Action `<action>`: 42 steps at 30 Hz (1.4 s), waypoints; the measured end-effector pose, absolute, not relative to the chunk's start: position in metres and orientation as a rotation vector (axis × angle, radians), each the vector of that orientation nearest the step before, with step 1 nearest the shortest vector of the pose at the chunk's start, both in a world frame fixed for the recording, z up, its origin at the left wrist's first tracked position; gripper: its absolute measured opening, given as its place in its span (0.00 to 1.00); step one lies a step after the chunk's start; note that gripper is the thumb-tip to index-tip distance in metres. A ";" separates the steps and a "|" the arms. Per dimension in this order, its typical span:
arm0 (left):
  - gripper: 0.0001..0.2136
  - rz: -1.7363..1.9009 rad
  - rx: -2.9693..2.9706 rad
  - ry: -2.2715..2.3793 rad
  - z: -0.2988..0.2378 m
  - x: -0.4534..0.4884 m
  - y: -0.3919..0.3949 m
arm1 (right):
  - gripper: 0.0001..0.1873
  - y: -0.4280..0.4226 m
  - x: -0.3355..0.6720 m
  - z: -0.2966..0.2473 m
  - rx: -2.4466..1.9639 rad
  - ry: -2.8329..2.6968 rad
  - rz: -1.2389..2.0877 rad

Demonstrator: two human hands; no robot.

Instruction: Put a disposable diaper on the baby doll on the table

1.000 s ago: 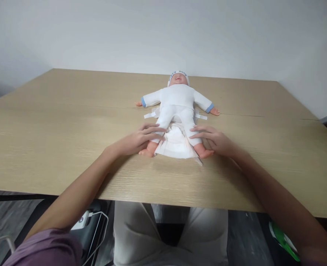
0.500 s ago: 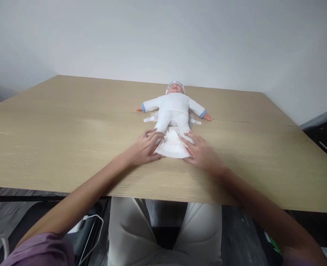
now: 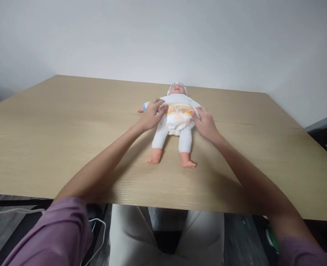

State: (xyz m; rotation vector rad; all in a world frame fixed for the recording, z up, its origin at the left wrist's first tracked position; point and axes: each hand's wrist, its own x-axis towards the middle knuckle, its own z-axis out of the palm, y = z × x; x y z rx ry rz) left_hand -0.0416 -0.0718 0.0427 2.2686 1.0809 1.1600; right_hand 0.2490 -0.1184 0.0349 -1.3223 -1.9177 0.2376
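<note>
The diaper [image 3: 178,118], white with a yellow printed band, is lying folded up over the belly of the doll [image 3: 160,136]. The doll is resting on its back toward the far middle of the surface [image 3: 69,129], head away from the person and bare feet pointing toward them. The left hand [image 3: 152,115] is curling its fingers [image 3: 160,107] closed on the diaper's upper corner on that side. The right hand [image 3: 205,122] is laying its fingers [image 3: 196,113] against the opposite corner; whether they are pinching it cannot be told. Judged step: the front panel is being held at the waist. Fastening would be calling for the side tabs, which the hands are hiding. The doll's arms are largely covered too.
</note>
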 end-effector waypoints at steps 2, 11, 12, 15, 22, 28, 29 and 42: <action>0.25 1.111 2.093 1.106 0.039 -0.029 -0.042 | 0.30 -0.084 0.249 0.031 -1.398 -1.803 0.449; 0.21 0.957 1.366 0.999 0.010 -0.028 -0.016 | 0.29 -0.060 0.249 0.001 -1.315 -1.429 1.129; 0.21 0.946 1.368 0.981 0.010 -0.032 -0.024 | 0.29 -0.070 0.249 0.001 -1.331 -1.419 1.146; 0.23 0.908 1.419 0.996 0.012 -0.042 -0.057 | 0.29 -0.104 0.248 0.005 -1.362 -1.397 1.226; 0.23 0.833 1.286 1.006 0.029 -0.059 -0.112 | 0.29 -0.161 0.258 0.014 -1.280 -1.454 1.214; 0.19 0.926 1.171 0.999 0.022 -0.066 -0.118 | 0.32 -0.179 0.283 -0.003 -1.345 -1.383 0.922; 0.20 0.945 1.170 0.985 0.019 -0.066 -0.121 | 0.30 -0.184 0.284 -0.006 -1.355 -1.397 0.786; 0.27 1.001 1.267 1.004 -0.001 -0.080 -0.126 | 0.26 -0.218 0.263 0.011 -1.035 -2.138 0.081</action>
